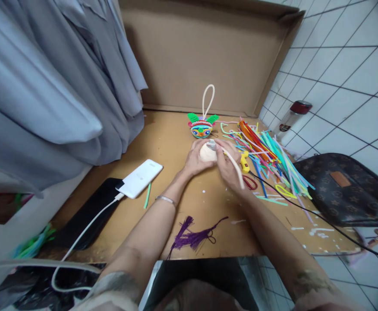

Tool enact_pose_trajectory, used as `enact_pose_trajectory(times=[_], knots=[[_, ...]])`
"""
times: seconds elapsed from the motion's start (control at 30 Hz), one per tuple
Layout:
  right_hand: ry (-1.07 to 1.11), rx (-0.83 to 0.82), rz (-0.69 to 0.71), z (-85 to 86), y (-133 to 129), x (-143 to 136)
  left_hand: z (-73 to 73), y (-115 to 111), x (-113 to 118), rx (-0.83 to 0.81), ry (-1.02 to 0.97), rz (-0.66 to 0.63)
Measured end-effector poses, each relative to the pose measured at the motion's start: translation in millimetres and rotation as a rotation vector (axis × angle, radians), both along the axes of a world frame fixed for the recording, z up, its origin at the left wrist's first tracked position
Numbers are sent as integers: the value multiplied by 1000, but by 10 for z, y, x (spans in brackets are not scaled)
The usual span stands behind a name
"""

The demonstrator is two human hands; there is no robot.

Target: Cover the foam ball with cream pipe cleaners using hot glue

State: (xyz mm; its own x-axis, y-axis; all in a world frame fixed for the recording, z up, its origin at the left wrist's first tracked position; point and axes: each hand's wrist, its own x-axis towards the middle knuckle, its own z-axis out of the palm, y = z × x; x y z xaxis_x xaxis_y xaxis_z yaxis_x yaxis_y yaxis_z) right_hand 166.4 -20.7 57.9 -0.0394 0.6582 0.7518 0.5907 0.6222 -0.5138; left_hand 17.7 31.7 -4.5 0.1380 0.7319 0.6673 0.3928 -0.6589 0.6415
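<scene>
A cream-coloured ball (207,153) sits in my left hand (194,156), its fingers wrapped round the near left side. My right hand (227,162) is closed at the ball's right side, pinching a cream fuzzy strip (233,161) that curves down over the back of the hand. A small greyish patch shows on top of the ball by the right fingertips; I cannot make out what it is. Just right of that hand lies a yellow glue gun (244,162) with a black cord. Beyond the ball stands a colourful animal-face ornament (201,128) with green ears and a cream loop.
Many coloured pipe cleaners (266,151) are heaped at the right. A patterned brown bag (347,190) and a red-lidded bottle (294,115) stand beyond. Purple tassels (195,237) lie near the front edge. A charging white phone (140,178) rests left, partly on a black object (90,214).
</scene>
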Motion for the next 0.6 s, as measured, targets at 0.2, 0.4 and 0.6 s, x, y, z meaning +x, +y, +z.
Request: enact_pose_trajectory(times=[0.2,0.4,0.6], knots=[[433,-328,-60,48,121,-17,10,11,12,-34,-13,-6],[532,-414,-44,79,188,32,27,-10,-5,-38,15,-27],[457,-486,6,99,188,68,26,4,-16,-39,39,-55]])
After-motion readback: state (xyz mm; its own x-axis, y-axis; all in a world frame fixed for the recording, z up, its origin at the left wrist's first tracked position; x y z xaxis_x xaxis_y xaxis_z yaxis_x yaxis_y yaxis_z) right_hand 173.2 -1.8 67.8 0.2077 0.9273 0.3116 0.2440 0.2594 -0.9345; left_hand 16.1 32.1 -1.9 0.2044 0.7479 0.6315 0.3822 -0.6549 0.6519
